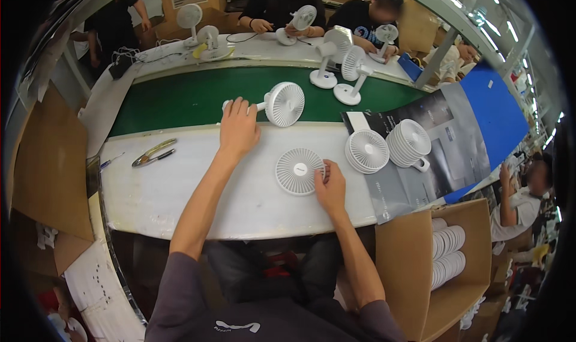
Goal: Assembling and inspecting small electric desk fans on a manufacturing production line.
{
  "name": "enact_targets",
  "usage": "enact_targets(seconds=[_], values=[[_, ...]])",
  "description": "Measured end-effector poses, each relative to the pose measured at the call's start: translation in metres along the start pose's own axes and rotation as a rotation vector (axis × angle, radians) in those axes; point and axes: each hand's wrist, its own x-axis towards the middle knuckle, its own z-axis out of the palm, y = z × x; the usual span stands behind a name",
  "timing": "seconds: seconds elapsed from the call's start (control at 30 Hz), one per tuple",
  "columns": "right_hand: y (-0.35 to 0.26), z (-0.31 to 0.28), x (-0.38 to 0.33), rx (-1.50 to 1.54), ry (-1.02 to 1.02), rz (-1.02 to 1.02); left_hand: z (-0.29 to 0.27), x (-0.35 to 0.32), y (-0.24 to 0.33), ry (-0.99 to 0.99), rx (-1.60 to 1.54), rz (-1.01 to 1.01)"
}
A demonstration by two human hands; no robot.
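While the left hand curls closed over the white fan's stem end, its head juts out at 3 o'clock from those fingers. Round grille on the white table, at 9 o'clock from the right hand, fingers half-curled, pinching its rim.

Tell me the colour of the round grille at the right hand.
White, with radial slats; the round grille shows best in the head view.
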Motion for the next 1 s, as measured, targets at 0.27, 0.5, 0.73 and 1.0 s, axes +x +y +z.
enact_targets(seconds=[0.27,0.5,0.73,1.0], values=[[0.003,0.0,0.005,-0.032,-0.026,0.054,0.047,0.049,-0.001,-0.804,0.697,-0.015],[0.005,0.001,0.005,-0.001,-0.002,0.014,0.051,0.049,-0.011,-0.739,0.577,-0.154],[0.004,-0.001,0.004,-0.012,-0.002,0.012,0.018,0.033,-0.016,-0.587,0.372,-0.313],[0.005,0.001,0.005,0.01,-0.035,0.021,-0.07,-0.052,0.006,-0.291,-0.052,-0.755]])
